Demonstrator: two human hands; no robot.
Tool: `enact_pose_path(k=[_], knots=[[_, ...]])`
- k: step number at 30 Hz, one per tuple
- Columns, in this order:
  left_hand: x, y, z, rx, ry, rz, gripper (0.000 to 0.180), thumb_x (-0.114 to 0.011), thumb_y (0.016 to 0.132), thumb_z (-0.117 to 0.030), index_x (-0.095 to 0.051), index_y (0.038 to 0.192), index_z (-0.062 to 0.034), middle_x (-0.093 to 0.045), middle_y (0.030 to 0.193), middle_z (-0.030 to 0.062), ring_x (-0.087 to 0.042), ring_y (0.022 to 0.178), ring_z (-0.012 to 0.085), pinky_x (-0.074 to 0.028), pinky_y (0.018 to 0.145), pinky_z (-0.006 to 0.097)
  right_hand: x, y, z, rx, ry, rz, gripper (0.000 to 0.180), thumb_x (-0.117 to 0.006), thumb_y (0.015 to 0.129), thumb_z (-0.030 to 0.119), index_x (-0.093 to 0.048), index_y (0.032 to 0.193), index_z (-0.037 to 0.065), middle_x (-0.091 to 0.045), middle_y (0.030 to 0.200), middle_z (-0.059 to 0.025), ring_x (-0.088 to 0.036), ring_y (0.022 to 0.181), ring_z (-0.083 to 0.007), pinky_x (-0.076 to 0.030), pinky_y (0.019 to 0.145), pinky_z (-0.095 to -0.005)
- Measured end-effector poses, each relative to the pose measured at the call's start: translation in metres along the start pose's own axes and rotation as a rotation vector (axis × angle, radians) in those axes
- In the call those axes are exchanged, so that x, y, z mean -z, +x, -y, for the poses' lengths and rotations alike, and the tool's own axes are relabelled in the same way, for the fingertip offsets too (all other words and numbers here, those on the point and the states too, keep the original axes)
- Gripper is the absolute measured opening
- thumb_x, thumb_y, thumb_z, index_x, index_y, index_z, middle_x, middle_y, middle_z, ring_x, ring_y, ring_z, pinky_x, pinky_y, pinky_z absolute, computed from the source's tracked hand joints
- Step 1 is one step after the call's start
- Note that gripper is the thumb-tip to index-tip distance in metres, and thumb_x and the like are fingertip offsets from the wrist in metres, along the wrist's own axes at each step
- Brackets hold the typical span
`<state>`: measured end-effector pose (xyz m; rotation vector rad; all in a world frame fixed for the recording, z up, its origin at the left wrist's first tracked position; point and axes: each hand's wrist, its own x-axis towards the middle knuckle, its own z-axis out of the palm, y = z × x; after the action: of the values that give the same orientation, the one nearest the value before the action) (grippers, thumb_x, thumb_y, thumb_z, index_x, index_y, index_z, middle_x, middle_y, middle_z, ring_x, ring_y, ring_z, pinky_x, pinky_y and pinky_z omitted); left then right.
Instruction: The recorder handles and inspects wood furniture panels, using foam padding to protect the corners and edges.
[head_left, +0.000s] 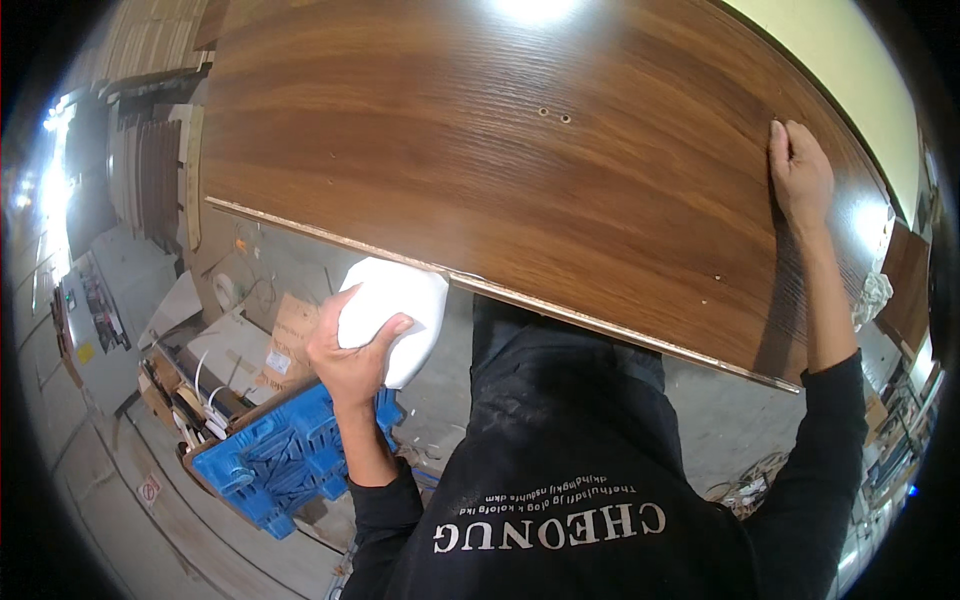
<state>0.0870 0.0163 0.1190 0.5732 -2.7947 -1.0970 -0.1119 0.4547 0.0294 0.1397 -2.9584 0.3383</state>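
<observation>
A large brown wood-grain board lies in front of me, with several small holes in its face. My left hand is wrapped round a smooth white plastic bottle at the board's near edge. The bottle's top end meets or passes that edge; its tip cannot be made out. Over the board's right part, my right hand is closed, thumb and forefinger together, touching or just above the surface. Whatever its fingers pinch, if anything, is too small or hidden to name.
Below left stands a blue plastic pallet beside a box of odds and ends and cardboard. Stacked panels stand at the far left. Crumpled clear plastic hangs by the board's right end, near a pale yellow surface.
</observation>
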Motion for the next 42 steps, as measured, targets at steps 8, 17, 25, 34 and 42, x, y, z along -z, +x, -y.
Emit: enact_pose_path(k=[8,17,25,34,42], knots=[[0.019,0.023,0.015,0.045,0.001,-0.004,0.046,-0.085,0.058,-0.01,-0.062,0.095,0.0036,-0.066,0.082,0.0097,-0.061,0.075,0.0142,-0.05,0.068,0.027,-0.019,0.028,0.071,0.006,0.046,-0.014,0.035,-0.05,0.09,0.034,-0.05,0.072,0.004,-0.052,0.071,-0.0123,-0.053,0.066,-0.0302,-0.042,0.058,-0.0374],[0.041,0.048,0.032,0.035,0.04,-0.013,0.043,-0.084,0.06,-0.015,-0.063,0.093,0.0022,-0.064,0.079,0.0053,-0.059,0.073,0.0112,-0.048,0.067,0.025,-0.044,0.06,0.169,0.02,0.151,0.018,0.037,-0.052,0.086,0.039,-0.056,0.068,0.007,-0.057,0.068,-0.0095,-0.056,0.065,-0.0298,-0.042,0.056,-0.0387],[0.062,0.071,0.048,0.037,0.103,0.022,0.041,-0.083,0.063,-0.016,-0.062,0.092,0.0024,-0.064,0.078,0.0038,-0.058,0.072,0.0104,-0.048,0.067,0.024,-0.049,0.063,0.182,-0.087,0.157,-0.039,0.038,-0.056,0.085,0.04,-0.057,0.064,0.008,-0.055,0.059,-0.0075,-0.052,0.055,-0.0261,-0.039,0.051,-0.0355],[0.048,0.072,0.055,0.173,-0.345,0.213,0.054,-0.081,0.065,-0.011,-0.055,0.11,0.0035,-0.065,0.093,0.0117,-0.062,0.083,0.0151,-0.05,0.074,0.028,-0.052,0.063,0.179,-0.123,0.125,-0.042,0.04,-0.054,0.084,0.043,-0.056,0.063,0.009,-0.055,0.059,-0.009,-0.053,0.056,-0.0284,-0.04,0.051,-0.0366],[0.029,0.077,0.031,0.051,-0.247,0.381,0.055,-0.084,0.061,-0.014,-0.058,0.107,0.004,-0.066,0.094,0.0138,-0.063,0.085,0.0171,-0.05,0.076,0.029,-0.055,0.064,0.182,-0.124,0.138,-0.111,0.038,-0.054,0.083,0.042,-0.057,0.062,0.01,-0.055,0.059,-0.0073,-0.055,0.057,-0.0279,-0.04,0.051,-0.0368]])
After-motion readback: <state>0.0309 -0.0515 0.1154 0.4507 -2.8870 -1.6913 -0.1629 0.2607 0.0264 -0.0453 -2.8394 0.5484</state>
